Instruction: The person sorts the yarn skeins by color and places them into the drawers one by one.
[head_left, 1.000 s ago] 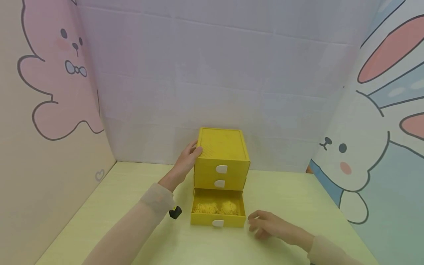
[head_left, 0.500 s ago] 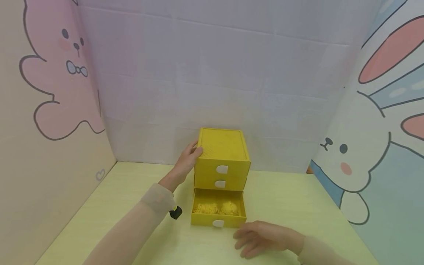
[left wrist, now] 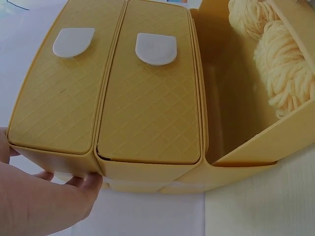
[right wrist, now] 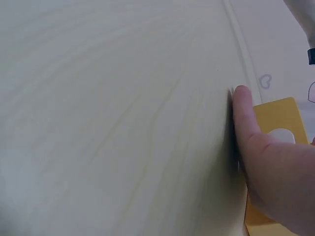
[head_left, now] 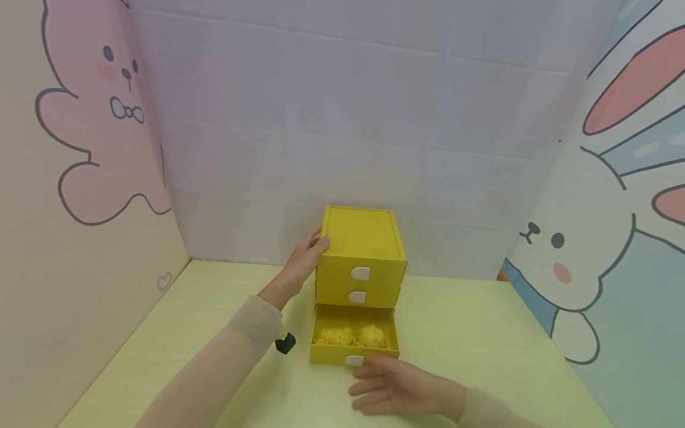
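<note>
A yellow drawer cabinet [head_left: 364, 232] stands against the back wall in the head view. Its upper two drawers are closed; the bottom drawer [head_left: 327, 355] is pulled out. Two yellow yarn bundles [head_left: 334, 337] lie inside it, and the left wrist view shows one of the yarn bundles [left wrist: 283, 69] close up. My left hand [head_left: 294, 267] holds the cabinet's upper left edge, thumb on top and fingers against the side. Just in front of the pulled-out drawer is my right hand [head_left: 396, 386], fingers extended and holding nothing. It is near the drawer's white tab [head_left: 354, 361].
The pale yellow tabletop [head_left: 460, 333] extends to both sides of the cabinet. A plain white wall [head_left: 364, 119] rises behind. Cartoon panels flank the table, a pink bear [head_left: 107, 148] on the left and a rabbit [head_left: 583, 238] on the right.
My right hand has moved left, from beside the drawer's right front corner to in front of its face, fingers spreading straighter. The left hand, cabinet and drawer have stayed put.
</note>
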`<action>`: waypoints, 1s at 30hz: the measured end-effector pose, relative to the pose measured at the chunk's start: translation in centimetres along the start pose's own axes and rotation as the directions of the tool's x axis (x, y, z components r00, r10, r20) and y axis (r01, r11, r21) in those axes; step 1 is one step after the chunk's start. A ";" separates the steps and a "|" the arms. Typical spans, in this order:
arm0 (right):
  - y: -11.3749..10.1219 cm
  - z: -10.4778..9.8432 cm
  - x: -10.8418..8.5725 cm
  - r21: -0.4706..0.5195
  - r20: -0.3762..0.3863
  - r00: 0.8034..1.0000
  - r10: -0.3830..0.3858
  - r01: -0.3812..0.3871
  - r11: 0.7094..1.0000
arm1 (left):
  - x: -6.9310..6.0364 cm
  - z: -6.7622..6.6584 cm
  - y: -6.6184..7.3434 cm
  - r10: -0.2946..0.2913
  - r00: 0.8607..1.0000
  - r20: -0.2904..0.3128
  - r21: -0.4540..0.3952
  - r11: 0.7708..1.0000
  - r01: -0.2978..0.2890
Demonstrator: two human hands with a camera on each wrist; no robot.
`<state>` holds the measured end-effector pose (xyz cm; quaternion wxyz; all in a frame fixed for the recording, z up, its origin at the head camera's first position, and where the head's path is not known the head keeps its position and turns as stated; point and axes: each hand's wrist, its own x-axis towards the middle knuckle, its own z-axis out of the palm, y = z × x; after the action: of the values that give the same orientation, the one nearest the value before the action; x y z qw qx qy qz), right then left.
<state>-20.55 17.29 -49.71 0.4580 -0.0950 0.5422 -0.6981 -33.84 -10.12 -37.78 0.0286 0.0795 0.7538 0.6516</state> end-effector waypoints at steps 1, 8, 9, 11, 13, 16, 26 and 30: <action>0.1 0.1 0.1 0.012 -0.004 1.000 -0.003 0.003 1.000 | 0.0 0.0 0.0 0.000 1.000 0.000 0.000 1.000 0.000; 0.4 0.3 0.8 0.067 -0.024 0.999 -0.021 0.022 0.997 | -0.1 0.1 0.2 -0.006 1.000 -0.004 0.012 1.000 0.006; 0.5 0.3 1.0 0.072 -0.028 0.999 -0.021 0.023 0.997 | -0.1 0.1 0.2 -0.009 1.000 -0.005 0.013 1.000 0.009; 0.5 0.4 1.2 0.082 -0.038 0.999 -0.023 0.026 0.996 | -0.1 0.1 0.2 -0.011 1.000 -0.004 0.014 1.000 0.011; 0.5 0.4 1.5 0.093 -0.050 0.999 -0.021 0.025 0.995 | -0.1 0.1 0.2 -0.015 1.000 -0.004 0.010 1.000 0.015; 0.5 0.5 1.8 0.103 -0.063 0.998 -0.024 0.030 0.994 | -0.2 0.0 0.3 -0.014 1.000 0.004 0.004 1.000 0.014; 0.7 0.5 2.0 0.107 -0.099 0.994 -0.051 0.061 0.992 | -0.2 -0.1 0.3 -0.012 1.000 0.021 -0.004 1.000 0.012; 0.8 0.5 2.3 0.113 -0.118 0.990 -0.075 0.089 0.990 | -0.2 -0.1 0.3 -0.014 1.000 0.022 0.007 1.000 0.014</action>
<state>-21.09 15.23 -50.98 0.4020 -0.0500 0.5210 -0.7513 -33.67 -10.19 -37.51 0.0414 0.0815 0.7562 0.6479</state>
